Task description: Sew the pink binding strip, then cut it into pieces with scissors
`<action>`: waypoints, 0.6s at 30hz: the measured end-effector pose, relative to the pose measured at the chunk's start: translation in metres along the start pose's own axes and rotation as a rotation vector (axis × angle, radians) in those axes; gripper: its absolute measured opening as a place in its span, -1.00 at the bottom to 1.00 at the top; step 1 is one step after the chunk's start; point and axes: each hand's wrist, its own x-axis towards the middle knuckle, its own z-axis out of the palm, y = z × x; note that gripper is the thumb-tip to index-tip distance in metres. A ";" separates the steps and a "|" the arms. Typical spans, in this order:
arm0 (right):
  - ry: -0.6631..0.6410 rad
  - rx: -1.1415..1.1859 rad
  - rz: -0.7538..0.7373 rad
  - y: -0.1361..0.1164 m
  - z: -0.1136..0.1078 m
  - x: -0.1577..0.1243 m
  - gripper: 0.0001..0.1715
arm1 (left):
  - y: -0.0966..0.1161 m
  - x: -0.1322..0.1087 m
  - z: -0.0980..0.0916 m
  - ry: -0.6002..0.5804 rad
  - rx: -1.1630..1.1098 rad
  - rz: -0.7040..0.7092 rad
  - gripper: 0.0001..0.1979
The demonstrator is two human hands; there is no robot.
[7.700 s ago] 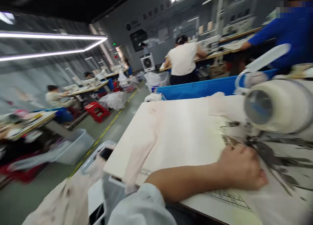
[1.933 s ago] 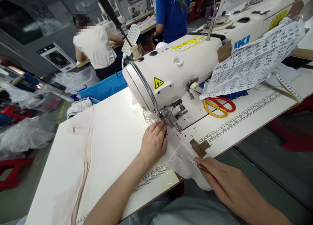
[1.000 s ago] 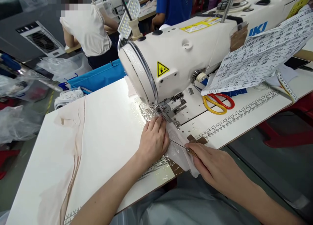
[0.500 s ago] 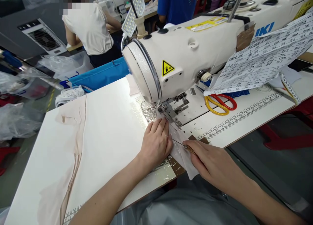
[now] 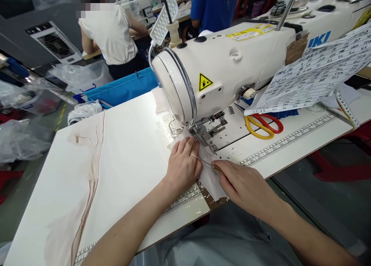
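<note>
Fabric, pale and sheer (image 5: 213, 184), lay at the centre of the frame under the sewing machine (image 5: 228, 65) head, running from the metal foot parts (image 5: 204, 131) down to the worktop (image 5: 136, 154) edge at lower centre. Left hand (image 5: 184, 161) was palm-down on it just below the foot parts, fingers together; underside hidden, so couldn't tell if it pinched or only pressed. Right hand (image 5: 238, 181), right of centre, was closed around the handle of a thin pointed tool (image 5: 213, 167), shaft angled up-left. Tip overlapped the left fingers in view; contact not clear. My read: step in hand was guiding the fabric at the foot. Doing that well called for light, even pressure from the left hand, no tugging, and fabric smoothed flat, since cloth this thin probably puckers or skews easily. Fingertips sat near the foot, so best kept out from under it, with the tool doing any close nudging. Tip wanted to work shallow, clear of skin, as it could likely snag the weave. Red-and-yellow scissors (image 5: 263, 126) at right and a loose pinkish strip (image 5: 92, 181) at left lay well apart from both hands.
</note>
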 end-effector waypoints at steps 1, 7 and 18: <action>-0.004 0.005 0.006 0.000 0.001 0.002 -0.65 | 0.000 0.001 0.000 -0.003 0.005 -0.020 -0.57; -0.049 0.044 0.094 -0.001 0.004 0.011 -0.67 | -0.008 0.005 -0.001 -0.021 0.017 -0.061 -0.58; -0.036 0.142 0.145 -0.010 0.002 -0.009 -0.71 | -0.005 0.000 -0.005 0.007 0.021 0.023 -0.62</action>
